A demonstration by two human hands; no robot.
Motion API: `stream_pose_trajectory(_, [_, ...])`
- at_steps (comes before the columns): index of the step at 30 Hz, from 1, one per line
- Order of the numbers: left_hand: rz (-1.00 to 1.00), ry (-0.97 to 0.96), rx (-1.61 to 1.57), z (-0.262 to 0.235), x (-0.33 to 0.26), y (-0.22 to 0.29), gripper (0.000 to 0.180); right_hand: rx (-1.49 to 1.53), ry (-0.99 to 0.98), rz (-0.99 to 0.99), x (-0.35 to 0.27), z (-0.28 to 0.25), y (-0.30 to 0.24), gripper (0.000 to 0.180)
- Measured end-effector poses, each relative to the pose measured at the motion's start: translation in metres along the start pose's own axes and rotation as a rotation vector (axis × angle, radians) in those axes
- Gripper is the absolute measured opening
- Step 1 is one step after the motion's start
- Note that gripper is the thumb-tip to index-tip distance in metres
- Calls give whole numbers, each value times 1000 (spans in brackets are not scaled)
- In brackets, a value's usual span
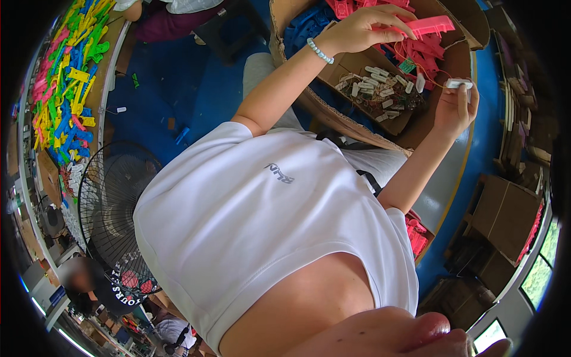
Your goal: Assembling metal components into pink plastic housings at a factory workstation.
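Observation:
My left hand (357, 31), a beaded bracelet on its wrist, reaches over a large cardboard box (333, 116). Its fingers are closed on a pinkish-red plastic shell (433, 26), long and narrow. Further right, my right hand (457, 110) pinches a small white plastic module (459, 84) between thumb and fingers. Thin orange-red wires run from near that module toward a small green circuit board (408, 65). Below my hands, a cardboard tray (333, 71) contains several white modules (375, 83) with tangled wires. Loose red plastic shells (425, 50) lie beside it, and blue plastic parts (306, 30) at the left.
To the left, a long table (113, 65) bears heaped coloured plastic parts (71, 89). A black fan (119, 190) stands by my side. Other people are at the upper left and lower left. Cardboard boxes (505, 208) are stacked at the right. Small scraps lie on the blue floor (154, 77).

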State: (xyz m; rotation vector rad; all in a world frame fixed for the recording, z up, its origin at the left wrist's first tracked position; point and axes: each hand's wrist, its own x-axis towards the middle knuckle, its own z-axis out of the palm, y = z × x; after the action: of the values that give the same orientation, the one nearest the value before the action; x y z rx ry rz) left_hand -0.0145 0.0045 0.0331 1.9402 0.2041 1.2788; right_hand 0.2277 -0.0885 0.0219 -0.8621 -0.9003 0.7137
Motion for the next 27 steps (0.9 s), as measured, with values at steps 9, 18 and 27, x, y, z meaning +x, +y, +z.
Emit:
stream_pose_trajectory(9, [25, -38, -86, 11, 13, -16, 15, -833, -42, -32, 19, -25, 55, 42])
stream_pose_trajectory(18, [-236, 107, -262, 6, -5, -29, 18, -328, -546, 433, -39, 35, 93, 67])
stream_pose_trajectory(27, [-214, 192, -437, -2, -10, -26, 16, -435, -552, 367, -25, 21, 100, 21])
